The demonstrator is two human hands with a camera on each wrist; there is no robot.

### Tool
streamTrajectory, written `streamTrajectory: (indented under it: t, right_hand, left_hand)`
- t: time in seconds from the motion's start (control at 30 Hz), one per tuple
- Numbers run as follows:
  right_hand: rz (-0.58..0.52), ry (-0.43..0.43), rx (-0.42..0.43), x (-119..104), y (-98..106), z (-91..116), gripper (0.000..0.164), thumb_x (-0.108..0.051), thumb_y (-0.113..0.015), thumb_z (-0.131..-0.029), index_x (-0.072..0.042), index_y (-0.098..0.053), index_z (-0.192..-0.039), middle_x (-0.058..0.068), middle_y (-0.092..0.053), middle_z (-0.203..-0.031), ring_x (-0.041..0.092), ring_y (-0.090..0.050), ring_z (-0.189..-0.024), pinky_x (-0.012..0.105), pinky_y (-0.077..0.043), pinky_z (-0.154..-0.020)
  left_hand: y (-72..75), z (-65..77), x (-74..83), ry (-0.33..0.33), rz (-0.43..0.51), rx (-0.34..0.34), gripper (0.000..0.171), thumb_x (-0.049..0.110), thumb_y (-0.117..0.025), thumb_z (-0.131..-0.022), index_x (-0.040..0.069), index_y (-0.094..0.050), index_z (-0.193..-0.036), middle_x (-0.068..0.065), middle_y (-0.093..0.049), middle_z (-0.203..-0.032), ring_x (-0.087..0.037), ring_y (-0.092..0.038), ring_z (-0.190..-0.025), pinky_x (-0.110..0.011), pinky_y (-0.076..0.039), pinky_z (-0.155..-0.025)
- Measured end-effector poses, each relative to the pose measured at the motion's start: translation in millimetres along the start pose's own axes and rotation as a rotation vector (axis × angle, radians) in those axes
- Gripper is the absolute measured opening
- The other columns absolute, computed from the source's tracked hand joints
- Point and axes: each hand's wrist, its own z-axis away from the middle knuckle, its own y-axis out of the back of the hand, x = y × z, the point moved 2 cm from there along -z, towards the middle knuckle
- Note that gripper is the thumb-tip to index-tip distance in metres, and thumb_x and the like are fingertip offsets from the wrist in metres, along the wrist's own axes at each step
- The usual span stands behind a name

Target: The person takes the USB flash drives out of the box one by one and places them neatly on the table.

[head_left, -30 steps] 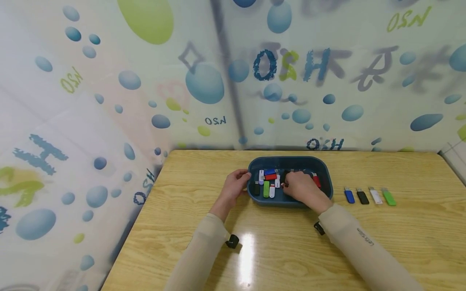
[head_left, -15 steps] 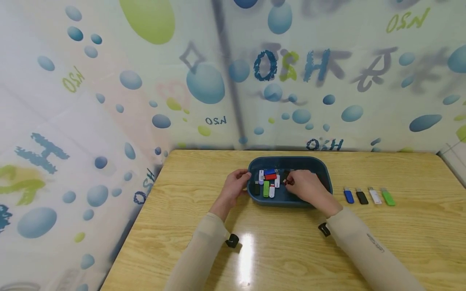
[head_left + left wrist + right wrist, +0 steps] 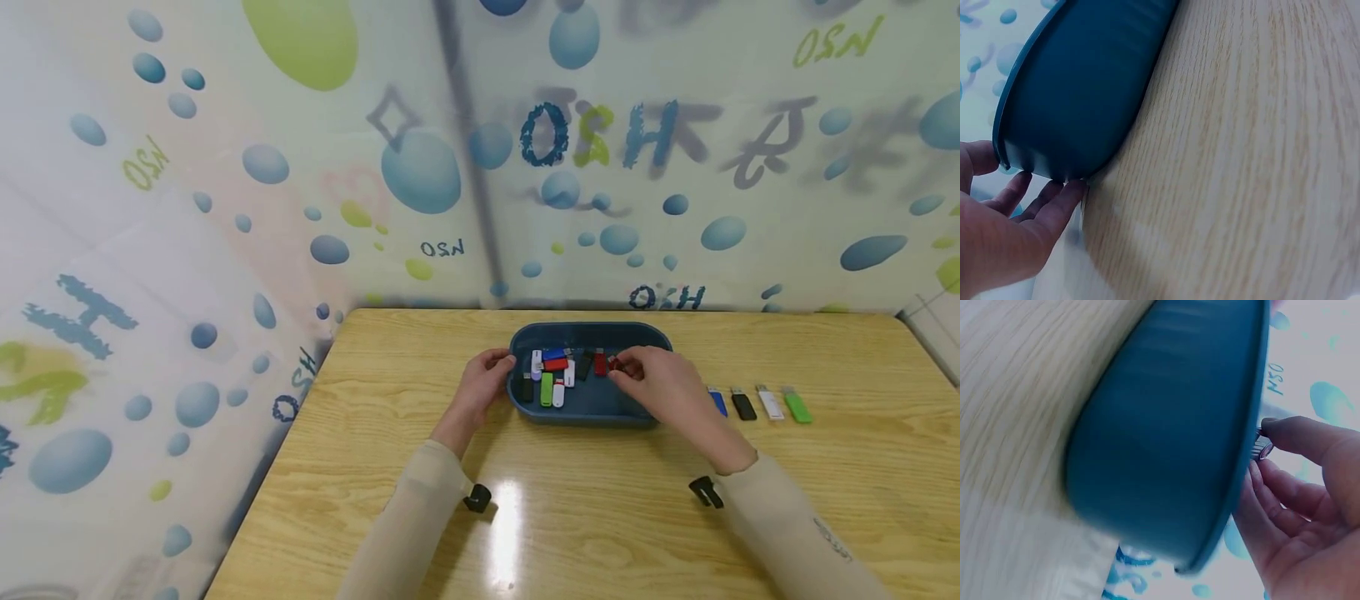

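Note:
My left hand (image 3: pixel 483 385) holds the left end of a dark blue plastic tub (image 3: pixel 592 412); in the left wrist view its fingertips press the outer wall and rim. Over the tub's right half, my right hand (image 3: pixel 663 387) pinches a small red USB stick (image 3: pixel 613 363) between thumb and finger, mostly hidden by them. A second red USB stick (image 3: pixel 600 363) lies just left of it, beside a black USB stick (image 3: pixel 584 367). Blue, red, white, green and black sticks are grouped in the tub's left half, among them a green USB stick (image 3: pixel 547 389).
Right of the tub, a blue USB stick (image 3: pixel 717 402), a black one, a white USB stick (image 3: pixel 769 403) and a green one lie in a row on the wooden table (image 3: pixel 360 467). A patterned curtain (image 3: pixel 420 267) hangs behind the table's far edge.
My right hand has drawn back rightward from the tub's middle, uncovering a red stick beside the black one. It now pinches a red stick there. The left hand stays put.

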Motion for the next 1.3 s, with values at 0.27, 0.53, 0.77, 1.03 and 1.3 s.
streamTrajectory:
  t: [0.27, 0.53, 0.77, 1.03, 1.3]
  right_hand:
    - [0.000, -0.049, 0.021, 18.4, 26.0, 22.0, 0.032, -0.024, -0.072, -0.098, 0.003, -0.071, -0.116, 0.011, -0.073, -0.097, 0.028, -0.068, -0.087, 0.047, -0.057, -0.071]
    - [0.002, -0.101, 0.096, 50.7, 50.5, 48.2, 0.040, -0.025, -0.070, -0.100, 0.005, -0.067, -0.126, 0.016, -0.073, -0.100, 0.037, -0.069, -0.092, 0.038, -0.052, -0.063]
    - [0.038, -0.122, 0.150, 78.7, 67.4, 64.0, 0.040, -0.025, -0.069, -0.101, 0.007, -0.066, -0.125, 0.019, -0.072, -0.098, 0.041, -0.068, -0.090, 0.032, -0.047, -0.057]
    - [0.060, -0.126, 0.167, 100.7, 76.7, 75.3, 0.040, -0.026, -0.066, -0.102, 0.007, -0.066, -0.124, 0.021, -0.072, -0.098, 0.044, -0.068, -0.089, 0.031, -0.045, -0.054]
    - [0.096, -0.185, 0.151, 119.2, 82.1, 79.5, 0.044, -0.028, -0.064, -0.104, 0.011, -0.063, -0.125, 0.028, -0.070, -0.103, 0.044, -0.067, -0.088, 0.036, -0.048, -0.054]
  left_hand:
    - [-0.5, -0.4, -2.3, -0.009, 0.001, 0.017, 0.045, 0.024, -0.057, -0.107, -0.002, -0.054, -0.144, -0.020, -0.058, -0.140, -0.029, -0.060, -0.122, -0.044, -0.052, -0.105]
    - [-0.4, 0.4, -2.2, -0.006, 0.009, 0.015, 0.044, 0.023, -0.057, -0.107, -0.001, -0.054, -0.144, -0.020, -0.058, -0.140, -0.031, -0.061, -0.122, -0.046, -0.052, -0.104]
    - [-0.5, -0.8, -4.0, -0.005, 0.005, 0.022, 0.044, 0.025, -0.057, -0.107, 0.001, -0.054, -0.145, -0.018, -0.058, -0.139, -0.029, -0.062, -0.118, -0.044, -0.054, -0.102]
    - [0.0, 1.2, -4.7, -0.013, -0.006, 0.013, 0.046, 0.027, -0.056, -0.108, 0.003, -0.053, -0.146, -0.017, -0.058, -0.140, -0.030, -0.062, -0.119, -0.044, -0.054, -0.101]
    - [0.3, -0.1, -4.8, -0.014, 0.003, 0.009, 0.045, 0.027, -0.057, -0.107, 0.003, -0.054, -0.146, -0.017, -0.059, -0.139, -0.028, -0.064, -0.116, -0.040, -0.056, -0.097]
